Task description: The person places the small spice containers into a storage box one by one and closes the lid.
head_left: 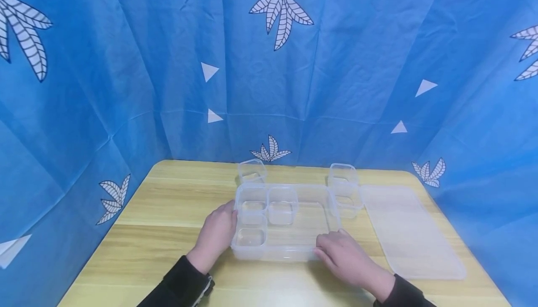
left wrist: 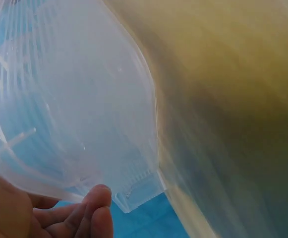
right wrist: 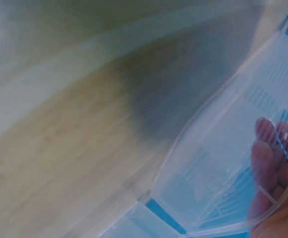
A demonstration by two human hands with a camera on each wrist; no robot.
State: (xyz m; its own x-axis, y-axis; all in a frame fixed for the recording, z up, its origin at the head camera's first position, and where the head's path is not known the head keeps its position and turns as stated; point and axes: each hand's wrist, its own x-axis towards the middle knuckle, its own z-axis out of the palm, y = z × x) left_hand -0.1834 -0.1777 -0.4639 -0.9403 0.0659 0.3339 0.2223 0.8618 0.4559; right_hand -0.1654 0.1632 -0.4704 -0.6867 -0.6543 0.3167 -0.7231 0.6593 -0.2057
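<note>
A large clear plastic storage box (head_left: 290,254) stands on the wooden table with its top uncovered. Inside it, several small clear cups fill the left part: a back-left cup (head_left: 253,200), a cup beside it (head_left: 282,206) and a front-left cup (head_left: 251,237). My left hand (head_left: 219,227) grips the box's left side; in the left wrist view its fingertips (left wrist: 101,193) curl at the box's edge. At the front right corner my right hand (head_left: 345,256) holds the rim, and its fingers (right wrist: 265,158) show through the clear wall in the right wrist view.
Behind the box stands a small clear cup (head_left: 252,170). At its right are a far clear cup (head_left: 343,172) and a nearer one (head_left: 350,210). A flat translucent lid (head_left: 414,232) lies on the table's right side. A blue patterned curtain (head_left: 269,82) closes off the back and sides.
</note>
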